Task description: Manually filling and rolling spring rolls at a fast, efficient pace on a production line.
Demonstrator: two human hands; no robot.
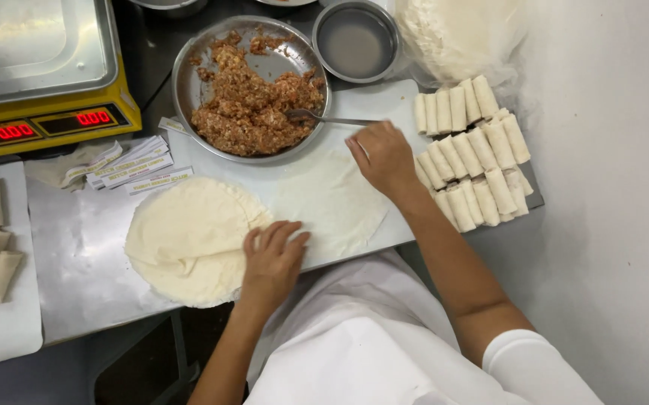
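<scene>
Thin spring-roll wrapper [332,199] is lying flat under the right hand [381,154], fingers open; left hand [272,259], open, is pressing the wrapper stack [189,240]. Sheets sticking together risks tearing.

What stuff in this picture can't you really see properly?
- Spoon, head view: its bowl is buried in the meat filling.
- Wrapper stack, head view: the left hand covers its right edge.
- Paper labels, head view: print too small to make out.
- Scale, head view: cut off by the top and left edges.
- Small steel bowl, head view: contents unclear, just a dull sheen.
</scene>
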